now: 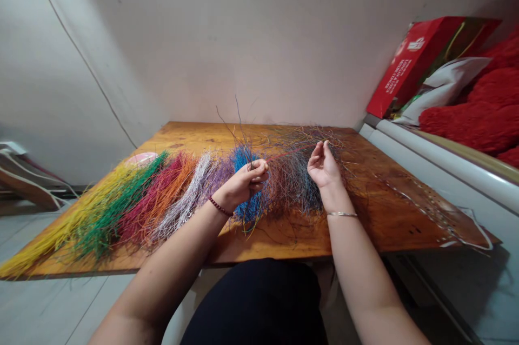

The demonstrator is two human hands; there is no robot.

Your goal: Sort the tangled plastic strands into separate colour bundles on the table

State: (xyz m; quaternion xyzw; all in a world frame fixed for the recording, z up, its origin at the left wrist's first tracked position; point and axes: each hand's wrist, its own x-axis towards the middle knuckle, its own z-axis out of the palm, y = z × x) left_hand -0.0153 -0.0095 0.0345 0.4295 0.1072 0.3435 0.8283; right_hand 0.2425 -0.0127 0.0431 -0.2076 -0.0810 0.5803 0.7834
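- Red strand [288,154], very thin, spans the gap between the two hands above the wooden tabletop [377,220], in front of the multicoloured bundles' far ends.
- Left hand [246,178] is closed, thumb against fingers, grasping one end of the red strand and a small bunch of thin dark strands [241,130] whose tips fan upward.
- Right hand [323,167] is palm up, thumb and fingertips pinching the other end of the red strand, the remaining fingers loosely curled.
- Dark red beaded bracelet [220,206] circles the left wrist; a thin silver bangle [341,214] circles the right.
- Bright blue bundle of crinkly strands [244,210] lies under and beside the left hand; a loose reddish-brown and grey heap [298,185] spreads between and below the hands, tangled toward the wall.
- Leftward lie purple [217,174], white [184,204], orange [172,185], magenta [146,201], green [113,212] and yellow [65,223] bundles, side by side.
- Pink round object [141,159] sits partly covered behind the yellow and green bundles.
- White cord [482,230] loops at the tabletop's right corner.
- Red printed box [399,69], a crumpled white bag [444,88] and red fluffy material [478,107] rest farther right.
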